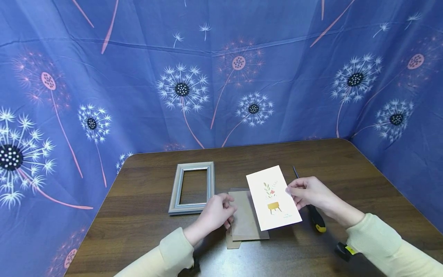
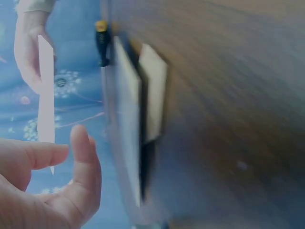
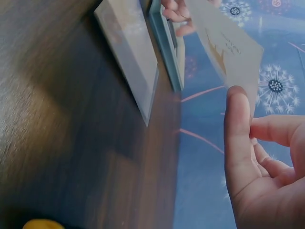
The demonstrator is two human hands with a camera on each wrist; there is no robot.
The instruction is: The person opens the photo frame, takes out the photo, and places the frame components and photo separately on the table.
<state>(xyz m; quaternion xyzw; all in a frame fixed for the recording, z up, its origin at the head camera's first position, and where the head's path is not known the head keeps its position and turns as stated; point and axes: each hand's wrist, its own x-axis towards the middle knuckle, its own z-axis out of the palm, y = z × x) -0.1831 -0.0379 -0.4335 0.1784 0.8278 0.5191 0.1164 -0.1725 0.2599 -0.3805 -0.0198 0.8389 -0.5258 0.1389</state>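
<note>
My right hand (image 1: 309, 194) pinches the right edge of a white card (image 1: 257, 188) between thumb and fingers. The card is printed with a plant in a yellow pot on legs, and it tilts above the table. Nothing is in my left hand (image 1: 216, 211), whose fingers are loosely bent, thumb and forefinger apart in the left wrist view. This hand is over the left edge of a grey-brown backing board (image 1: 242, 215), which lies flat with a brown tab (image 1: 233, 244) showing under its near edge. A clear sheet edge (image 1: 238, 189) shows at the board's far side.
An empty silver-grey picture frame (image 1: 175, 192) lies left of the board. Beside my right hand is a black and yellow screwdriver (image 1: 316, 219), partly hidden by the hand. A black and yellow object (image 1: 343, 252) lies near the right sleeve. Behind the wooden table (image 1: 145, 231) hangs a blue dandelion-print cloth (image 1: 138, 77).
</note>
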